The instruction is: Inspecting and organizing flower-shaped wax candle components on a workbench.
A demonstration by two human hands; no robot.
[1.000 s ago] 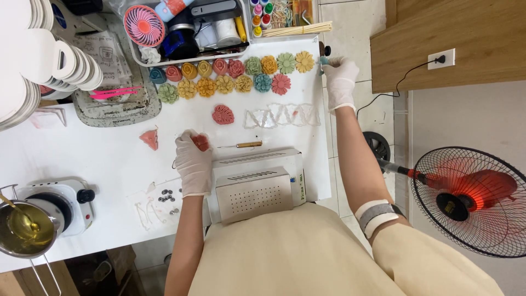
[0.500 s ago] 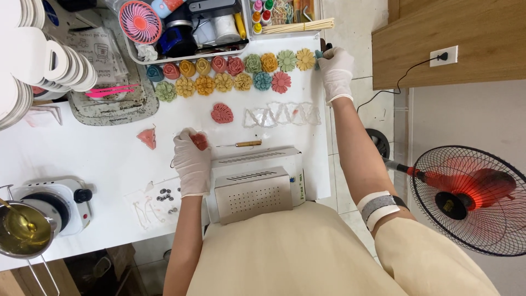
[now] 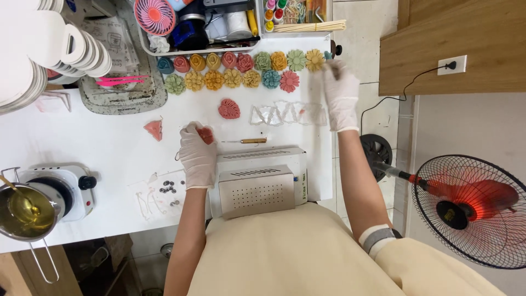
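My left hand (image 3: 197,156), in a white glove, rests on the white table (image 3: 98,148) and holds a small red flower-shaped piece (image 3: 207,135) at its fingertips. A thin pick with a wooden handle (image 3: 247,141) lies just to its right. My right hand (image 3: 339,93), also gloved, is blurred beside the right end of two rows of coloured flower pieces (image 3: 235,70), close to a yellow flower (image 3: 314,59). What its fingers hold is not visible. Another red flower piece (image 3: 229,108) and clear plastic moulds (image 3: 287,113) lie between the hands.
A metal box machine (image 3: 257,183) stands at the near edge. A hot plate (image 3: 60,189) and a pot of yellow liquid (image 3: 22,211) stand left. Stacked white cups (image 3: 71,46), a supplies tray (image 3: 208,27) and a grey tray (image 3: 123,93) line the back. A red floor fan (image 3: 471,205) is right.
My right hand has drawn back a little from the table's far right corner toward me and is now blurred. My left hand has stayed in place with the red piece.
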